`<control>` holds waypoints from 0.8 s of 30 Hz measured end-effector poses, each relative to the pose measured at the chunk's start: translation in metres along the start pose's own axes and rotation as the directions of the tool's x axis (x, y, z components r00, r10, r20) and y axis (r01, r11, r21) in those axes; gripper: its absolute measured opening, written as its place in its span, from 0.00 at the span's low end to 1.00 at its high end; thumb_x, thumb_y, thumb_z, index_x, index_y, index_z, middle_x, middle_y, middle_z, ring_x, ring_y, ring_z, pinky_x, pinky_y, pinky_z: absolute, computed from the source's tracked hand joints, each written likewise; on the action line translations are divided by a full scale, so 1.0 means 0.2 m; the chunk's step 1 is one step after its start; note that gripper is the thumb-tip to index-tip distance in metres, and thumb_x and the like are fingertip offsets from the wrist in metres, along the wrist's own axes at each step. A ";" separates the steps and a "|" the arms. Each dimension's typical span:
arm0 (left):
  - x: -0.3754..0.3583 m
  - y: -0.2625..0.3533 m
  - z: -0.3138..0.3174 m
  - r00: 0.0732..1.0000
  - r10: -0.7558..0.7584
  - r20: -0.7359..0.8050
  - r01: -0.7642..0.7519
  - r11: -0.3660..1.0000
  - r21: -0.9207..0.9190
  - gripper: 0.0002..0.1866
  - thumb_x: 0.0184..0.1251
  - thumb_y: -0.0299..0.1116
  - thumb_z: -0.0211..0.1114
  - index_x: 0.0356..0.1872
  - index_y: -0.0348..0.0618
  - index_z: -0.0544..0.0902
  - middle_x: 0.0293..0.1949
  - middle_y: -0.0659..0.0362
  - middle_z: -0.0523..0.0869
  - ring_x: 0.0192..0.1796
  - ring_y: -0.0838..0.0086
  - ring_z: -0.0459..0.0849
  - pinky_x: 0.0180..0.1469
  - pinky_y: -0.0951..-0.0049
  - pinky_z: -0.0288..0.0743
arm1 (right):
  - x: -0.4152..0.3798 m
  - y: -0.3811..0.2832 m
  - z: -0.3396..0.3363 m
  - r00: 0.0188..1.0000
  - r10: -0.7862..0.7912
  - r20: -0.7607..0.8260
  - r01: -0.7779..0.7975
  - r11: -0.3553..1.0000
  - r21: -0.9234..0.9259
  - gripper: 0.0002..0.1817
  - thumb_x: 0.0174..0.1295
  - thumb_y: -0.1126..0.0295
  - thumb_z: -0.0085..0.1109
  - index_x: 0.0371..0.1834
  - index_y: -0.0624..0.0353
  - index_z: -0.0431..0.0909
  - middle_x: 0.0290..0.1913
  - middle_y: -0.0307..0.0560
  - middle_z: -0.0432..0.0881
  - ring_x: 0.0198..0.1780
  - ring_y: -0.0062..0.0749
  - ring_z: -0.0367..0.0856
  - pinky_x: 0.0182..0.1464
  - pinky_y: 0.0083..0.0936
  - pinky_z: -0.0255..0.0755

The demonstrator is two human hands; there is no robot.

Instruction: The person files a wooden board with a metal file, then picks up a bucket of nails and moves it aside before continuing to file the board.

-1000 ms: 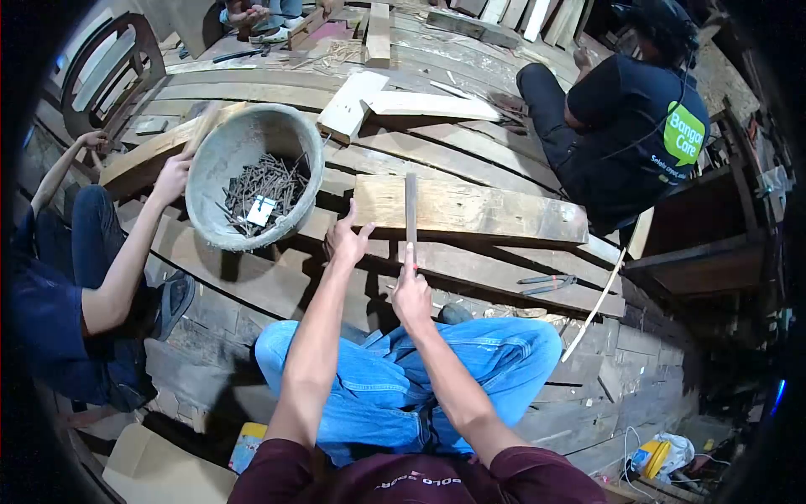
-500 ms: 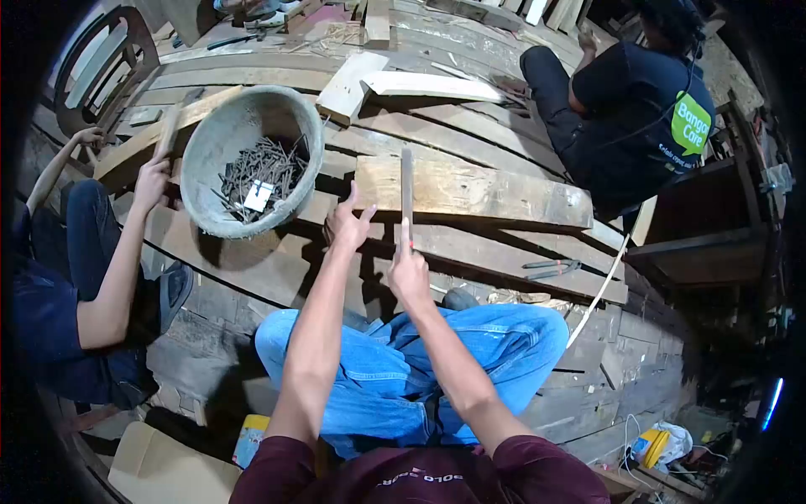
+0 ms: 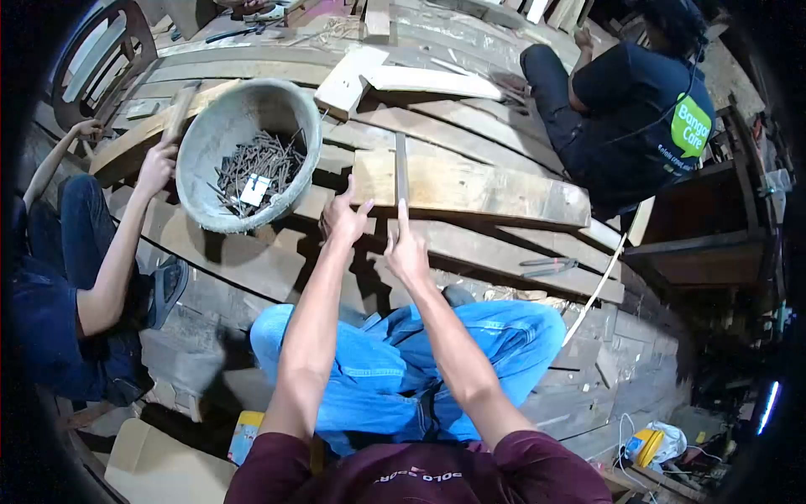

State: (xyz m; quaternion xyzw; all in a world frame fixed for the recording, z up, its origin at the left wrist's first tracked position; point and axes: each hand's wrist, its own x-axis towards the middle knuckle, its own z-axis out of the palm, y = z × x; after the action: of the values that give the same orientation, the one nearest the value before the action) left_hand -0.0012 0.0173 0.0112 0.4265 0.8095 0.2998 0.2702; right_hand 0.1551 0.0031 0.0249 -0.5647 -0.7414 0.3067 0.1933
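Observation:
A thick, pale wooden block [image 3: 495,191] lies across the planks in front of me. My left hand [image 3: 342,220] holds its left end at the near corner, index finger along the end and thumb at the near edge; the other fingers are partly hidden. In my right hand [image 3: 407,254] is a narrow, flat metal file [image 3: 401,164], laid across the top of the block near that end. The index finger stretches along the file, and the handle is hidden in the palm. The far tip of the file sticks out past the block's far edge.
A grey bucket [image 3: 193,160] with many nails stands to the left, beside a co-worker's hand [image 3: 157,168] on another piece of wood. Pincers [image 3: 550,266] lie on a plank at right. Another person [image 3: 625,109] sits beyond. Pale boards [image 3: 437,81] lie behind the block.
My right hand has pushed the file a little away from me across the block. My left hand stays at the block's end. The view has shifted slightly.

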 end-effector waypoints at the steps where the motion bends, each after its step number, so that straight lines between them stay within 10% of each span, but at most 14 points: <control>1: 0.00 -0.01 0.01 0.997 0.053 -0.052 -0.051 0.998 0.036 0.37 0.61 0.47 0.71 0.73 0.69 0.66 0.52 0.49 0.86 0.55 0.55 0.84 0.60 0.61 0.75 | -0.02 0.04 0.01 1.000 -0.020 -0.024 0.023 0.993 0.112 0.41 0.65 0.71 0.55 0.80 0.54 0.47 0.34 0.64 0.83 0.32 0.61 0.82 0.41 0.48 0.77; 3: 0.02 -0.03 0.02 0.999 0.041 -0.027 -0.040 0.999 0.031 0.38 0.61 0.48 0.72 0.73 0.70 0.66 0.50 0.49 0.87 0.53 0.54 0.85 0.59 0.60 0.75 | -0.04 0.09 0.06 0.995 -0.007 -0.104 0.047 0.919 0.391 0.36 0.69 0.68 0.54 0.77 0.55 0.48 0.28 0.52 0.81 0.24 0.42 0.80 0.29 0.39 0.76; 5: 0.01 -0.04 0.02 0.999 0.027 -0.027 -0.026 0.999 0.034 0.38 0.60 0.49 0.72 0.72 0.70 0.67 0.49 0.47 0.87 0.52 0.52 0.85 0.57 0.59 0.76 | -0.08 0.11 0.04 0.921 0.178 0.347 -0.390 0.459 0.798 0.26 0.74 0.62 0.50 0.69 0.54 0.54 0.26 0.45 0.76 0.18 0.27 0.73 0.21 0.27 0.71; 9: 0.00 -0.02 0.00 0.999 0.001 -0.037 0.001 0.998 0.066 0.38 0.58 0.52 0.72 0.71 0.71 0.68 0.49 0.42 0.86 0.51 0.49 0.85 0.56 0.57 0.78 | -0.14 0.04 -0.04 0.875 0.205 0.438 -0.468 0.124 0.875 0.19 0.77 0.52 0.43 0.56 0.54 0.72 0.31 0.46 0.82 0.36 0.33 0.85 0.39 0.37 0.86; 14: 0.00 -0.02 0.01 0.999 0.013 -0.053 -0.011 0.999 0.036 0.38 0.59 0.51 0.72 0.71 0.72 0.68 0.49 0.43 0.86 0.52 0.50 0.85 0.56 0.58 0.77 | -0.17 0.24 0.07 0.844 0.359 0.398 -0.527 0.425 0.736 0.30 0.77 0.44 0.35 0.42 0.59 0.78 0.25 0.42 0.79 0.23 0.28 0.81 0.26 0.31 0.81; 19: 0.00 -0.02 0.01 0.999 -0.012 -0.031 0.012 1.000 0.006 0.38 0.59 0.50 0.73 0.71 0.74 0.68 0.49 0.43 0.86 0.52 0.50 0.85 0.58 0.58 0.77 | -0.17 0.31 0.19 0.975 0.190 -0.118 -0.153 0.951 0.267 0.32 0.78 0.46 0.31 0.36 0.63 0.78 0.20 0.50 0.79 0.22 0.36 0.82 0.25 0.36 0.75; 24: -0.01 0.00 0.01 0.997 0.014 -0.071 -0.013 1.000 0.010 0.38 0.58 0.49 0.73 0.71 0.70 0.69 0.47 0.43 0.87 0.50 0.50 0.86 0.55 0.59 0.77 | -0.06 0.33 0.23 0.949 0.312 0.051 -0.312 0.897 0.313 0.33 0.77 0.44 0.32 0.28 0.62 0.74 0.14 0.49 0.76 0.18 0.35 0.81 0.19 0.34 0.72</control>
State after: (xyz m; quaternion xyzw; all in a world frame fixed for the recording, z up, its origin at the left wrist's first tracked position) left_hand 0.0006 0.0160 0.0098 0.4224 0.8170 0.3127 0.2372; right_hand 0.1771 -0.0071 -0.0528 -0.6379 -0.5823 0.4484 0.2300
